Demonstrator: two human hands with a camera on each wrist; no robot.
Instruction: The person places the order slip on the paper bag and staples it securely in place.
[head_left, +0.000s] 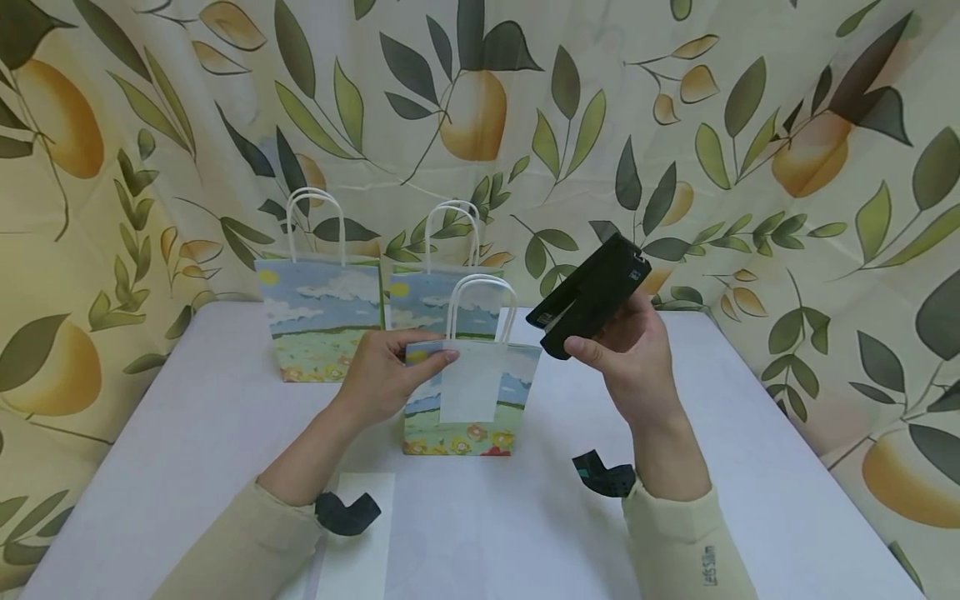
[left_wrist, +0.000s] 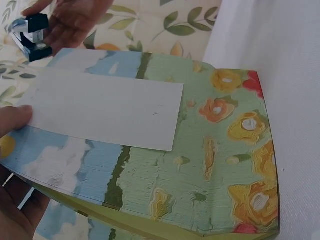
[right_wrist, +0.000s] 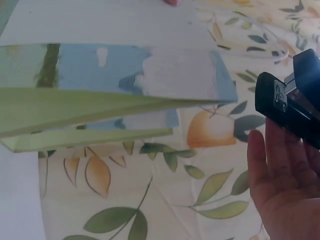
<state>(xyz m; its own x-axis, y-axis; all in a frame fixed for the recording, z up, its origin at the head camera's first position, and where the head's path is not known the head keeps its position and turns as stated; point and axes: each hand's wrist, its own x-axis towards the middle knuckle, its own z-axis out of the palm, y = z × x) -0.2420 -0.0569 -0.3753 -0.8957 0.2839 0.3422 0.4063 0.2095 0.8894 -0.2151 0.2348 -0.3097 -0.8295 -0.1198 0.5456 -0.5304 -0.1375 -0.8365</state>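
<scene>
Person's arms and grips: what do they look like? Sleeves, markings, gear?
Left grip and right grip: no gloves. Left sleeve and right sleeve: beige; dark lettering on the right. Black angular left mount and right mount at the wrists. No cables visible.

Soft, rather dim, even light falls around the left hand and right hand, the left darkly shadowed underneath, while a bluish haze and slight blur veil the stapler above the right palm.
</scene>
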